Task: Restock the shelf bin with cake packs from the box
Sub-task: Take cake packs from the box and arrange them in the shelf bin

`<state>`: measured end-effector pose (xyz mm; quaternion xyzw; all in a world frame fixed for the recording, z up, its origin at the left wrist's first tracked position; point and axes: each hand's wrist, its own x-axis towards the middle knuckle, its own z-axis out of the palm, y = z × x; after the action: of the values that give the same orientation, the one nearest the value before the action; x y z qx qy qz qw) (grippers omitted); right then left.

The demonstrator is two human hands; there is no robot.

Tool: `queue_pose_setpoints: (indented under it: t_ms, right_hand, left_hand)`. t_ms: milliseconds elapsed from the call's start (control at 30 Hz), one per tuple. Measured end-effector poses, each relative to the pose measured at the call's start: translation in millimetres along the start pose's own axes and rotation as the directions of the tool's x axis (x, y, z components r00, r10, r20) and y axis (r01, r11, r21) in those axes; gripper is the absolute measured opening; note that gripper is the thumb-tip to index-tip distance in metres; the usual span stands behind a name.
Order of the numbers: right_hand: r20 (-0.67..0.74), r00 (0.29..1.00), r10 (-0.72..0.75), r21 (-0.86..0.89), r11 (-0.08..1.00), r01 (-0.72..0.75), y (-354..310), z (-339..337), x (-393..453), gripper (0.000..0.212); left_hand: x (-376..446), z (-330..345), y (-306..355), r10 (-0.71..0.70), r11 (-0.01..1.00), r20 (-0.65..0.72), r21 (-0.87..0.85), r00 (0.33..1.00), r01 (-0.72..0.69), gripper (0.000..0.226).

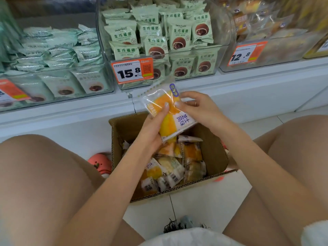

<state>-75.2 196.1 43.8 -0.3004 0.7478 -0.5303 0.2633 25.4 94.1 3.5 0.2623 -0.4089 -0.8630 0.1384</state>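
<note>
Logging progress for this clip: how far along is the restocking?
Done: cannot tell; no yellow packs show in the green-pack bin. In hand: left hand and right hand grip one cake pack above the box. Left: many packs remain inside.

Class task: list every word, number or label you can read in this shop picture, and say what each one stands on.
"15.8": orange price tag on the middle bin.
"12.8": price tag on the right bin.
"生巧福团": green packs in the middle bin.
"芝士风味": held cake pack, pinched by left hand and right hand.
Small print, QR code, barcodes, left tag: unreadable.
</note>
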Motion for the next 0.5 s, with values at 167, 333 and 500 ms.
queue_pose_setpoints:
  t_ms: [167,333,500]
  right_hand:
    - [-0.065,0.974,-0.219,-0.010,0.976,0.219,-106,-36,33,0.032]
    - [-0.324,0.872,-0.367,-0.002,0.922,0.387,-226,-120,71,0.025]
    - [-0.375,0.678,-0.632,-0.306,0.775,0.553,-341,-179,117,0.035]
  left_hand:
    - [14,63,104,0.374,0.888,-0.043,0.306,0.926,-0.344,0.046]
    - [15,106,220,0.892,0.201,0.187,0.650,0.410,-0.733,0.021]
    - [64,143,322,0.802,-0.571,0.597,0.782,0.034,-0.249,0.034]
